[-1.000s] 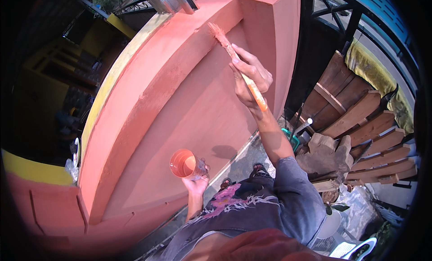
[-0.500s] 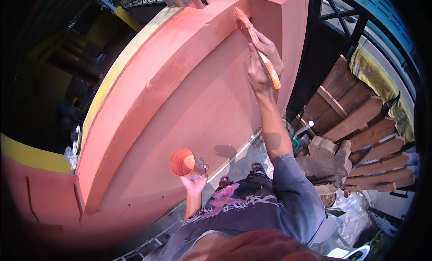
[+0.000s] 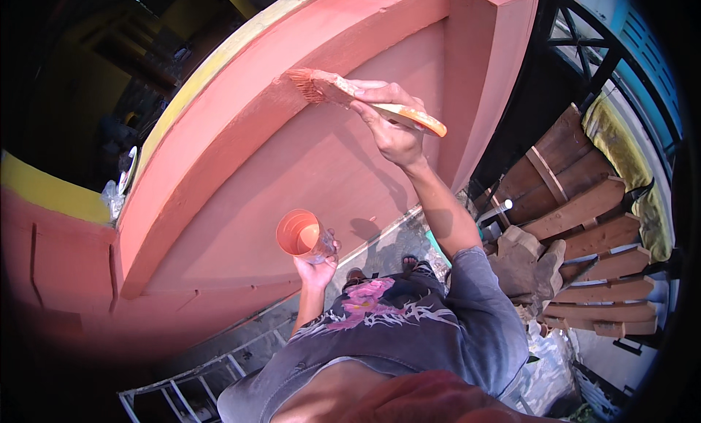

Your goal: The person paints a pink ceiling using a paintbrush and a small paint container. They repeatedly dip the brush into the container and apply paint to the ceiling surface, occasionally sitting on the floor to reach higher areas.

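Observation:
My right hand [image 3: 394, 127] grips a paintbrush [image 3: 336, 87] by its pale and orange handle, fingers wrapped round it. The salmon-coated bristles point left and meet the raised curved border of the salmon-pink wall [image 3: 321, 182], near the border's lower edge. Lower down, in front of the recessed panel, my left hand [image 3: 318, 268] is closed around a plastic cup [image 3: 301, 235]. Salmon paint shows inside the cup, which tilts so that its mouth faces up and left.
A metal ladder [image 3: 197, 386] lies at the lower left. To the right are wooden planks [image 3: 584, 237], a brown cut wood slab [image 3: 526, 266] and a dark metal gate [image 3: 584, 51]. A yellow ledge [image 3: 55, 189] runs along the left, with a crumpled plastic bag [image 3: 112, 198] beside it.
My right hand has brought the brush left and down along the curved border, turning it from steep to nearly level. The left hand still holds the cup. The whole view has shifted slightly.

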The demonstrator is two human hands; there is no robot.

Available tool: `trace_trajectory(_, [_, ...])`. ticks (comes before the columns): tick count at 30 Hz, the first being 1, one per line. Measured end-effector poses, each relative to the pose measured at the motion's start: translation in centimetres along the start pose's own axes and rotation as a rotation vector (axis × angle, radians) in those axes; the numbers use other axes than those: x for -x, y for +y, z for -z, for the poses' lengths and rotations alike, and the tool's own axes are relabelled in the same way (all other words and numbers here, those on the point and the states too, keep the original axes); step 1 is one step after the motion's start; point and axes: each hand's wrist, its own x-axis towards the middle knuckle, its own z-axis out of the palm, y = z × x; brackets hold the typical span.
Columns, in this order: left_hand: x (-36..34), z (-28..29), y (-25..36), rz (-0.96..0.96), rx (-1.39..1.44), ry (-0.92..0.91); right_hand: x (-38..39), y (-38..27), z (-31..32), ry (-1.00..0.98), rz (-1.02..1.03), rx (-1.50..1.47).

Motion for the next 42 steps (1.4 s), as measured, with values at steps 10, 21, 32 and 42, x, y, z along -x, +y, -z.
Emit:
trace_trajectory(10, [1.9,1.8,1.4,-0.029,0.002,-0.024,-3.7,3.3,7.3,0.472,0.248,0.465])
trace_trajectory(21, [2.7,1.4,2.1,-0.039,0.042,-0.022,6.1,-2.8,-8.4,-0.233,0.224,0.295])
trace_trajectory(32, [3.4,2.3,2.2,-0.079,0.063,-0.038,-0.2,1.5,2.3,0.518,0.165,0.401])
trace_trajectory(42, [3.8,2.4,2.5,-0.078,0.056,-0.033,7.7,-2.0,-9.7,-0.144,0.224,0.411])
